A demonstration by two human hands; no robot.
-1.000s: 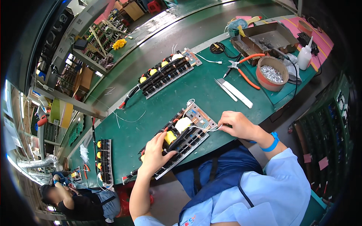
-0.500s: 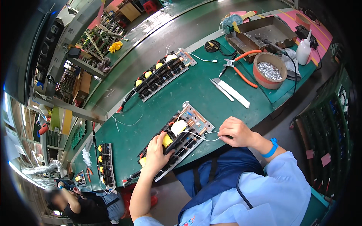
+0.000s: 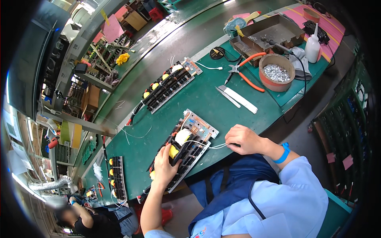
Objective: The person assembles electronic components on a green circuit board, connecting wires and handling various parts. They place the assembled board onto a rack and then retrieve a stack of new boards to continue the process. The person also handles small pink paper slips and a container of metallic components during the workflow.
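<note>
A long circuit board assembly point(image 3: 200, 126) lies slantwise before me, with black components, yellow-wrapped coils and a white-wrapped coil point(image 3: 182, 137). My left hand point(image 3: 166, 168) grips it around the middle, fingers over the far side beside a yellow coil point(image 3: 173, 151) and thumb on the near side. White wires point(image 3: 214, 147) run from near the white-wrapped coil to my right hand point(image 3: 243, 139). The right hand pinches their ends off the board's right side, above the table's near edge; its fingertips partly hide the ends.
Farther back lies a similar assembly point(image 3: 168, 88), and another point(image 3: 117, 178) at left. Tweezers point(image 3: 230, 98), orange-handled cutters point(image 3: 251, 81), a round tub of metal bits point(image 3: 278, 73), a soldering iron point(image 3: 281, 47) and a white bottle point(image 3: 312, 49) stand at right. A co-worker point(image 3: 93, 222) sits at lower left.
The whole view has shifted slightly. The white wires now run closer together and straighter between the board and my right hand. My left hand keeps its hold.
</note>
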